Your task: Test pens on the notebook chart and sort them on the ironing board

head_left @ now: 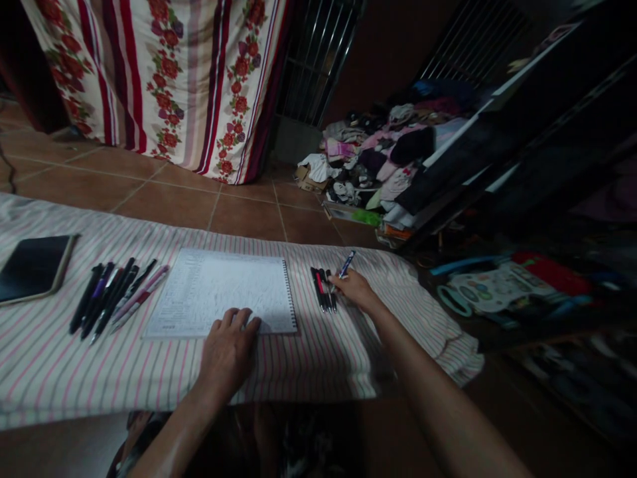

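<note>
My left hand point(230, 348) rests on the near edge of a spiral notebook point(223, 285), its fingers lying on the page with nothing held. The page is covered in faint writing, and the spiral binding runs down its right side. Right of the notebook, my right hand point(352, 287) grips a blue and white pen point(346, 264) that points up and away. That hand is beside a short row of pens point(321, 290), dark ones and a red one, lying close together on the striped cloth. Its fingertips partly cover the row.
The striped cloth point(279, 378) covers the table. At the left lie several more pens point(107, 299) and a dark tablet point(37, 265). Beyond are a floral curtain point(164, 73), a clothes pile point(378, 153) and tiled floor point(174, 199). A colourful plastic item point(488, 289) sits at the right.
</note>
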A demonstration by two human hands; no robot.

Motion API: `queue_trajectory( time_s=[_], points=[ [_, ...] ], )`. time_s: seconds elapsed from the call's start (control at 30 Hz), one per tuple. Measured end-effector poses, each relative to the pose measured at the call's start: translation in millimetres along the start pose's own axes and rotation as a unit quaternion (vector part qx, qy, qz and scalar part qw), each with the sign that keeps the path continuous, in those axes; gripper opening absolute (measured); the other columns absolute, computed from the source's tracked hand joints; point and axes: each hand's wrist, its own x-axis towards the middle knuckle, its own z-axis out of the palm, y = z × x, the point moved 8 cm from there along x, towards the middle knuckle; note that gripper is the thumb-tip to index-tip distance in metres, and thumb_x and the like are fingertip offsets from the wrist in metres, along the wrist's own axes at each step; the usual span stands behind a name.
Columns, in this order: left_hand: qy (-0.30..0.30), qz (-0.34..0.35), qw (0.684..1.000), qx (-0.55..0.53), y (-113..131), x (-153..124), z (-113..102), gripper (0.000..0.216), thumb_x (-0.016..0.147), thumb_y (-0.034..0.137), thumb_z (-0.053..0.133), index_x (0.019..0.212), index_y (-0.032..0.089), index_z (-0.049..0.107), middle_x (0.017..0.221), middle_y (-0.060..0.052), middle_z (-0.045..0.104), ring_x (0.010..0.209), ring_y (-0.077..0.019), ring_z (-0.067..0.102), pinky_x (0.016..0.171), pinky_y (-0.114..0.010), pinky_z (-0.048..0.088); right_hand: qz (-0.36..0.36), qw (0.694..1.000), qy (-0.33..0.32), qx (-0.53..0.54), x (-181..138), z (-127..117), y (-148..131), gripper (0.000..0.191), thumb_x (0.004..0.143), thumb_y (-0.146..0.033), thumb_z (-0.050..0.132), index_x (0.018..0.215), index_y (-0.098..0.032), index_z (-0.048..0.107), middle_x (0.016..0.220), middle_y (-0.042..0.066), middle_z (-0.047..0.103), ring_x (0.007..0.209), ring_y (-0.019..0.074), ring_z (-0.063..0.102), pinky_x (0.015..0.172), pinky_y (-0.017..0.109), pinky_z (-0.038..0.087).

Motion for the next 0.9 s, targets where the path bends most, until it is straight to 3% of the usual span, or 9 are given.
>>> queue_trajectory(
  time_s=[0.2,0.9],
  points=[
    [0.016,0.008,1.0,-0.002,0.5,-2.1,0.2,0.035,0.082,0.013,0.045,0.112,0.024,0.056,0.122,-0.006,0.054,0.109,-0.0258,0.043,0.077,-0.037,0.042,0.002,0.986,-0.058,-0.154,-16.0,5.4,26.5,0.029,0.081,-0.04,0.049,0.074,-0.014,0.057,0.064,0.005,0.065,0.053,0.0115,0.057,0.049,0.021,0.033],
    [0.01,0.008,1.0,-0.019,-2.6,-3.6,-2.6,0.035,0.081,0.012,0.045,0.112,0.025,0.056,0.122,-0.005,0.054,0.109,-0.0241,0.044,0.078,-0.036,0.042,-0.039,0.982,-0.088,-0.165,-14.3,23.1,35.2,0.036,0.081,-0.039,0.051,0.1,-0.009,0.056,0.067,0.006,0.065,0.057,0.0138,0.058,0.054,0.022,0.035]
  ],
)
